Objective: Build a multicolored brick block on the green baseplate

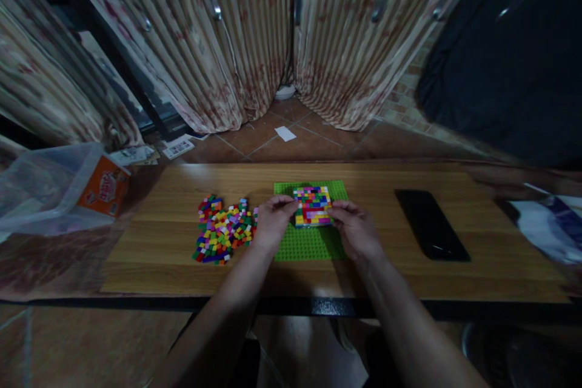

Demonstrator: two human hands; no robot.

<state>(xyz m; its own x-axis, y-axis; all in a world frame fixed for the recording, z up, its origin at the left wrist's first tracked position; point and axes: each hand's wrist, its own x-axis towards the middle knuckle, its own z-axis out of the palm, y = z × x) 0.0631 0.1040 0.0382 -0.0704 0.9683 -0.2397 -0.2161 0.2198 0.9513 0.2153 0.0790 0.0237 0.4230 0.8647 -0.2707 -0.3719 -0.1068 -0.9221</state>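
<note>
A rectangular block of many-coloured building bricks (pixel 313 206) is over the upper part of a green studded baseplate (pixel 309 248). Whether it is pressed onto the studs or held just above them I cannot tell. My left hand (pixel 273 218) pinches the block's left edge with thumb and fingertips. On the opposite side, my right hand (pixel 357 227) has its closed fingers at the right edge. A pile of loose small bricks (pixel 222 230) in mixed colours lies left of my left hand, which hides part of it.
The wooden table (pixel 150 236) carries a black phone-like slab (pixel 431 224) at right. Beyond its left end, a clear plastic tub (pixel 50 188) with an orange label lies on its side. A crumpled white-and-blue bag (pixel 550 224) is at far right. Striped curtains (pixel 254 42) hang behind.
</note>
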